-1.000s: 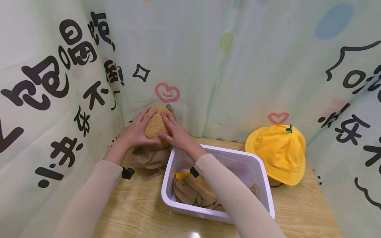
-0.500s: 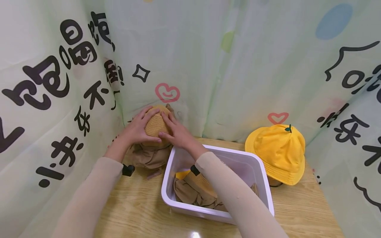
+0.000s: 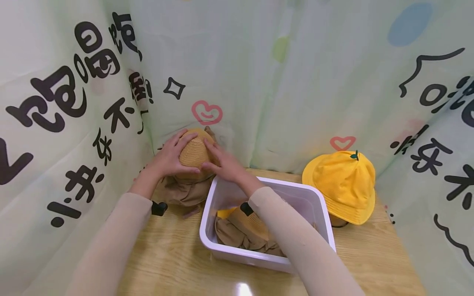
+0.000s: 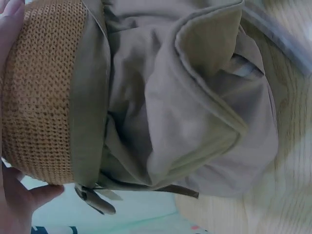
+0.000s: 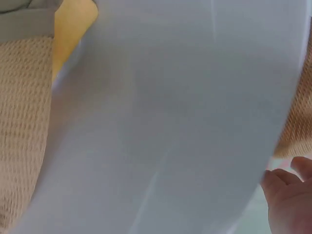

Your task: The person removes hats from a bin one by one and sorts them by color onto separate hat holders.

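Straw hat point(image 3: 194, 153) w/ brown cloth brim point(image 3: 185, 193) sits just L/rear of the white bin point(image 3: 249, 260), b/w both hands. L hand point(image 3: 174, 158): fingers + thumb curved round L side of the crown. R hand point(image 3: 226, 164): thumb + fingertips cupping its R side, above bin's rear-L corner. R sleeve point(image 3: 296, 242) crosses right over the bin, in the way of part of its contents. Visible inside bin: 2nd straw hat point(image 3: 252, 224) w/ brown cloth, plus a bit of yellow cloth point(image 3: 225, 213). Yellow hat point(image 3: 338, 176) w/ green sprout just beside bin's R/rear side, brown item partly hid. under it. Purplish strip point(image 3: 190, 213) on table point(image 3: 177, 263), L of bin. Printed curtain point(image 3: 237, 61) behind bin + both sides.
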